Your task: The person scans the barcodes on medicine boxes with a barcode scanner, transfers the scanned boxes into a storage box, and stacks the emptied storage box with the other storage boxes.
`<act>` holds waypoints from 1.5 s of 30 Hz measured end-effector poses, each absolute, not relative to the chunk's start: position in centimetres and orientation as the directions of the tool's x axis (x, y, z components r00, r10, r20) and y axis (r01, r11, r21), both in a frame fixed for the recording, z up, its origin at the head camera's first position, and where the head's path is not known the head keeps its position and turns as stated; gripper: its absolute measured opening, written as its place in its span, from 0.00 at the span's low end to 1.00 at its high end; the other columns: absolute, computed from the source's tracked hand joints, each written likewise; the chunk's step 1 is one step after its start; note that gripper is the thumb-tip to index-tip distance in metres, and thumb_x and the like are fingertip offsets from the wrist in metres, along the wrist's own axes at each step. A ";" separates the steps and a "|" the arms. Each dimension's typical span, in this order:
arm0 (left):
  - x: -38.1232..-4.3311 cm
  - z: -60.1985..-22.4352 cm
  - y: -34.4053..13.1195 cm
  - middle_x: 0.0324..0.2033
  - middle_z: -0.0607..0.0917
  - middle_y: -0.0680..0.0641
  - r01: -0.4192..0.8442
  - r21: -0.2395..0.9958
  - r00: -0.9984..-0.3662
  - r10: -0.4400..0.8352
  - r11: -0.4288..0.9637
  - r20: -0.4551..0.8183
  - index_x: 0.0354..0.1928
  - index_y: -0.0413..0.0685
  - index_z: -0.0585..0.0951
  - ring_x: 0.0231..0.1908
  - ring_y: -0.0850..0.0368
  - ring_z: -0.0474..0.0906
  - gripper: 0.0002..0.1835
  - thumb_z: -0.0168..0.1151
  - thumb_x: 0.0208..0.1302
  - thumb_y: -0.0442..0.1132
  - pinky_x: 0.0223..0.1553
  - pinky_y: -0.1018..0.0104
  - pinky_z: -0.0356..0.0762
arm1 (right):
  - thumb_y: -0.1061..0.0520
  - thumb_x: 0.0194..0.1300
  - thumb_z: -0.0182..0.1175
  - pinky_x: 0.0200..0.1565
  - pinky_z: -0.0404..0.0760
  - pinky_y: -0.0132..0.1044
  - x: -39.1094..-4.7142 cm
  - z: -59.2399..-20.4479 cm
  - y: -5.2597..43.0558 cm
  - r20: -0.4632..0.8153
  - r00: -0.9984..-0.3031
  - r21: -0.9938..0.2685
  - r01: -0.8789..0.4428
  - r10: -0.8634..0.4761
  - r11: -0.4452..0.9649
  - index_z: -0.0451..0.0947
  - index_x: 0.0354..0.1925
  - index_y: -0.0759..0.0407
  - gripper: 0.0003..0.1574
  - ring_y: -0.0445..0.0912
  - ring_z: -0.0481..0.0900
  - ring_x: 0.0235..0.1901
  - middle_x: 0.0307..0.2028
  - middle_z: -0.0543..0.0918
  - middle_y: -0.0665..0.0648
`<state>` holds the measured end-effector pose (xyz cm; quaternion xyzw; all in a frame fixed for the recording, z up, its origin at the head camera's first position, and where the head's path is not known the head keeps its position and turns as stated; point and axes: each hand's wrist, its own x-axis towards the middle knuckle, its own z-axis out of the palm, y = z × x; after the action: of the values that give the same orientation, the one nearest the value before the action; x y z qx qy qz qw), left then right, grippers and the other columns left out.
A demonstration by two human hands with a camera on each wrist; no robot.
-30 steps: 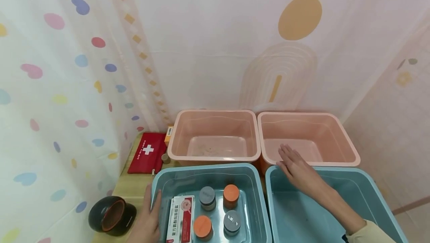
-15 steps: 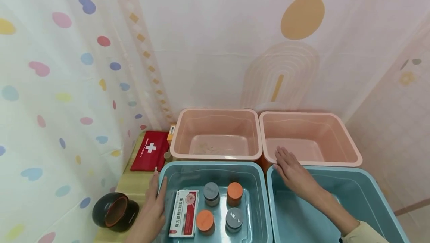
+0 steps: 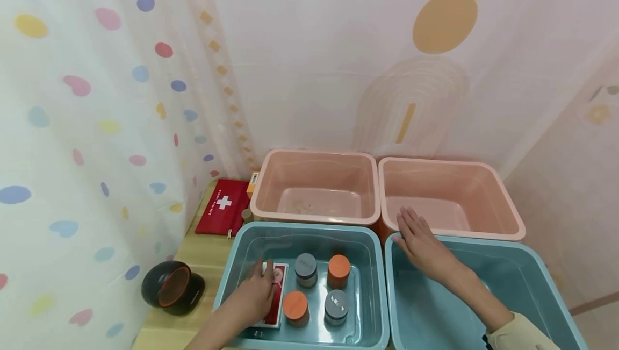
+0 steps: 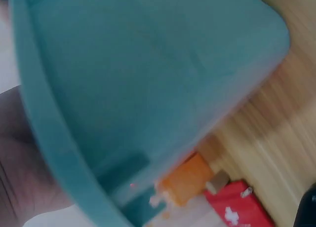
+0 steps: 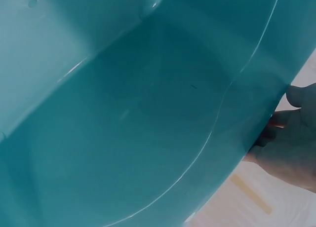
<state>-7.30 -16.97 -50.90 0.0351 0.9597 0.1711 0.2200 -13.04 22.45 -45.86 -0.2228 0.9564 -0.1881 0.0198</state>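
In the head view my left hand [image 3: 258, 292] is inside the left blue bin [image 3: 309, 227], over a white and red medicine box [image 3: 276, 299] and covering its left part. Its fingers are extended across the box. Right of the box stand two grey-lidded jars [image 3: 306, 269] and two orange-lidded jars [image 3: 295, 307]. My right hand [image 3: 427, 248] lies with straight fingers at the back left rim of the right blue bin [image 3: 483, 245]. The right wrist view shows this right hand [image 5: 291, 138] against the bin's outer edge.
Two pink bins [image 3: 316, 221] [image 3: 454, 233] stand behind the blue ones. A red first aid pouch [image 3: 224, 207], a small orange box [image 3: 253, 183] and a little cork-coloured piece [image 3: 247, 215] lie at the back left. A black bowl-like object [image 3: 169, 288] sits at the left.
My left hand has moved from the left bin's outer left side over the rim and in above the medicine box. The right hand has stayed at its rim. The head view has shifted slightly.
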 end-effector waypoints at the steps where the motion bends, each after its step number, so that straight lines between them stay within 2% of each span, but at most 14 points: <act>1: -7.6 -51.8 -17.1 0.78 0.63 0.20 -0.036 0.334 -0.879 0.129 0.942 -0.458 0.80 0.31 0.67 0.75 0.22 0.68 0.32 0.60 0.83 0.41 0.71 0.27 0.72 | 0.55 0.84 0.60 0.79 0.57 0.73 -13.1 -45.9 22.4 0.038 -0.900 -0.373 -0.417 -0.435 0.829 0.60 0.79 0.81 0.41 0.76 0.54 0.82 0.81 0.59 0.80; 5: -8.8 -56.3 -18.2 0.77 0.65 0.19 -0.029 0.256 -0.823 0.122 0.966 -0.555 0.80 0.42 0.73 0.66 0.25 0.80 0.31 0.62 0.82 0.47 0.66 0.28 0.78 | 0.55 0.84 0.60 0.79 0.57 0.72 -13.1 -46.0 22.2 0.020 -0.898 -0.379 -0.413 -0.439 0.828 0.61 0.78 0.81 0.41 0.76 0.54 0.82 0.81 0.59 0.80; 9: -9.8 -59.0 -18.9 0.74 0.71 0.24 0.025 0.238 -0.817 0.157 0.971 -0.555 0.76 0.50 0.79 0.53 0.35 0.87 0.28 0.66 0.79 0.48 0.59 0.31 0.84 | 0.54 0.84 0.60 0.79 0.57 0.72 -13.2 -46.1 22.2 0.023 -0.900 -0.374 -0.411 -0.435 0.831 0.62 0.78 0.81 0.40 0.75 0.55 0.82 0.81 0.60 0.80; 13: -10.3 -59.9 -18.8 0.75 0.73 0.30 0.055 0.248 -0.814 0.188 0.967 -0.550 0.76 0.54 0.79 0.58 0.33 0.85 0.27 0.65 0.80 0.49 0.64 0.30 0.81 | 0.54 0.84 0.59 0.80 0.56 0.72 -13.2 -45.9 22.4 0.021 -0.901 -0.378 -0.408 -0.432 0.831 0.61 0.79 0.81 0.41 0.75 0.54 0.82 0.81 0.60 0.80; 17: -9.9 -58.7 -18.0 0.80 0.70 0.33 0.071 0.289 -0.805 0.225 0.955 -0.548 0.77 0.56 0.78 0.70 0.28 0.77 0.26 0.62 0.82 0.48 0.73 0.25 0.69 | 0.55 0.84 0.60 0.79 0.56 0.72 -13.1 -45.8 22.7 0.031 -0.903 -0.370 -0.408 -0.428 0.835 0.61 0.79 0.81 0.41 0.75 0.54 0.82 0.82 0.59 0.80; 21: -8.7 -56.0 -17.1 0.82 0.66 0.32 0.099 0.358 -0.802 0.287 0.928 -0.523 0.79 0.52 0.76 0.79 0.29 0.66 0.26 0.59 0.83 0.44 0.78 0.23 0.57 | 0.55 0.83 0.61 0.79 0.57 0.73 -13.0 -45.8 23.0 0.047 -0.907 -0.359 -0.406 -0.418 0.840 0.61 0.79 0.81 0.41 0.75 0.55 0.82 0.82 0.59 0.79; 23: -8.2 -54.7 -16.8 0.83 0.64 0.30 0.072 0.390 -0.812 0.281 0.918 -0.512 0.79 0.50 0.76 0.80 0.26 0.62 0.27 0.59 0.83 0.42 0.77 0.22 0.58 | 0.55 0.83 0.61 0.79 0.57 0.73 -13.0 -45.8 23.0 0.048 -0.908 -0.365 -0.404 -0.417 0.839 0.61 0.78 0.81 0.41 0.76 0.55 0.82 0.82 0.59 0.79; 27: -7.6 -52.7 -16.3 0.83 0.63 0.29 -0.005 0.424 -0.833 0.231 0.906 -0.503 0.76 0.49 0.80 0.78 0.18 0.62 0.25 0.62 0.81 0.40 0.72 0.19 0.63 | 0.55 0.83 0.61 0.78 0.57 0.73 -13.1 -46.0 22.8 0.047 -0.905 -0.373 -0.408 -0.422 0.833 0.61 0.78 0.80 0.41 0.76 0.56 0.82 0.82 0.60 0.79; 31: -7.5 -52.3 -15.9 0.82 0.63 0.29 -0.024 0.369 -0.831 0.187 0.929 -0.523 0.73 0.53 0.83 0.75 0.15 0.64 0.23 0.64 0.80 0.41 0.71 0.16 0.62 | 0.55 0.83 0.60 0.78 0.58 0.73 -13.1 -46.1 22.6 0.049 -0.904 -0.368 -0.412 -0.425 0.834 0.62 0.78 0.81 0.41 0.75 0.56 0.82 0.81 0.60 0.80; 33: -7.8 -53.5 -16.1 0.82 0.62 0.28 -0.005 0.349 -0.826 0.193 0.937 -0.530 0.74 0.59 0.82 0.72 0.17 0.70 0.23 0.64 0.80 0.42 0.70 0.18 0.65 | 0.54 0.84 0.60 0.78 0.58 0.73 -13.1 -46.1 22.6 0.050 -0.904 -0.367 -0.411 -0.424 0.834 0.62 0.78 0.81 0.41 0.76 0.56 0.82 0.81 0.60 0.80; 35: -8.3 -55.8 -16.8 0.82 0.61 0.27 0.023 0.345 -0.821 0.215 0.938 -0.529 0.75 0.68 0.81 0.66 0.18 0.77 0.25 0.63 0.80 0.43 0.68 0.19 0.70 | 0.54 0.83 0.60 0.78 0.58 0.73 -13.1 -46.2 22.6 0.052 -0.904 -0.370 -0.412 -0.425 0.832 0.62 0.78 0.81 0.41 0.76 0.56 0.81 0.81 0.61 0.80; 38: -8.9 -58.6 -17.7 0.81 0.60 0.25 0.074 0.361 -0.818 0.263 0.930 -0.512 0.73 0.75 0.82 0.57 0.22 0.83 0.25 0.62 0.81 0.43 0.61 0.18 0.76 | 0.54 0.83 0.60 0.78 0.57 0.73 -13.1 -46.3 22.5 0.053 -0.904 -0.377 -0.411 -0.424 0.830 0.62 0.78 0.80 0.41 0.76 0.56 0.82 0.81 0.61 0.80; 40: -9.2 -58.6 -17.7 0.80 0.61 0.23 0.080 0.372 -0.819 0.273 0.925 -0.504 0.71 0.74 0.84 0.56 0.20 0.82 0.22 0.62 0.81 0.43 0.60 0.16 0.74 | 0.55 0.83 0.60 0.79 0.57 0.73 -13.1 -46.2 22.5 0.051 -0.905 -0.384 -0.407 -0.422 0.829 0.62 0.78 0.80 0.41 0.76 0.56 0.82 0.81 0.61 0.80; 45: -8.8 -54.0 -16.1 0.76 0.68 0.21 0.019 0.363 -0.849 0.206 0.932 -0.486 0.64 0.55 0.90 0.61 0.12 0.75 0.16 0.64 0.80 0.42 0.65 0.10 0.63 | 0.54 0.83 0.60 0.79 0.56 0.73 -13.0 -46.1 22.5 0.047 -0.908 -0.388 -0.401 -0.417 0.830 0.62 0.79 0.80 0.41 0.75 0.56 0.82 0.81 0.60 0.80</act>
<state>-8.82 -16.08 -54.00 0.0595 0.9455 0.1749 0.2681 -13.03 22.46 -46.08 -0.2139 0.9563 -0.1984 0.0199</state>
